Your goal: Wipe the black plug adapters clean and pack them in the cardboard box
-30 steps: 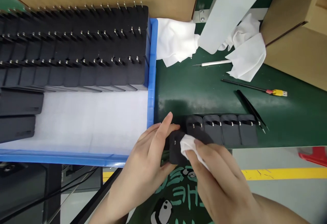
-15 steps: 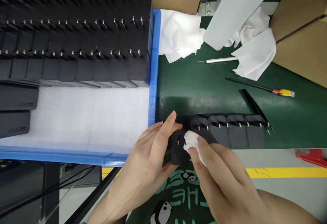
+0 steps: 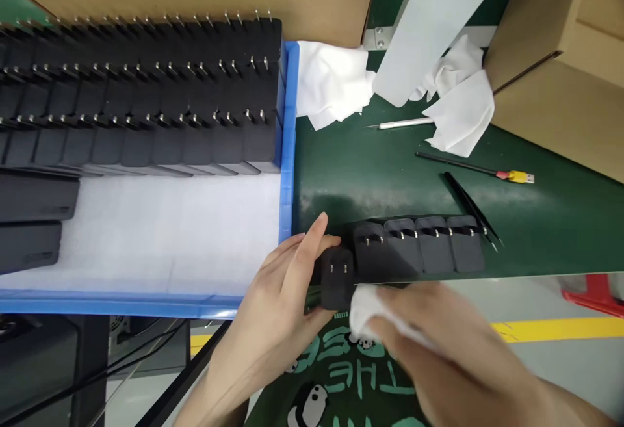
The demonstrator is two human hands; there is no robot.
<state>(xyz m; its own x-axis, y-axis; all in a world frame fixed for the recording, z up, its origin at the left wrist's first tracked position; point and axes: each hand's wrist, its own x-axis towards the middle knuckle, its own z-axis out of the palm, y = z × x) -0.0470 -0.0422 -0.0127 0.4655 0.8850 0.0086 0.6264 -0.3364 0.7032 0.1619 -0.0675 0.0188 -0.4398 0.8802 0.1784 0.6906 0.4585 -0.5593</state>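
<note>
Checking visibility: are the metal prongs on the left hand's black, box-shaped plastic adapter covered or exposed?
Exposed: both prongs show on the adapter; the crumpled white cloth in the right hand is off them.

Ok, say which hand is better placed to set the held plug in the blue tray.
Probably the left hand: it holds the black plug and is nearer the blue tray; the right hand grips a white cloth.

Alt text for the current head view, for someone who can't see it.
The left hand holds a black two-pronged adapter while the blurred right hand holds a white cloth beside it. Four similar adapters line the near edge of the green table; a blue tray of more stands at the picture's left.
</note>
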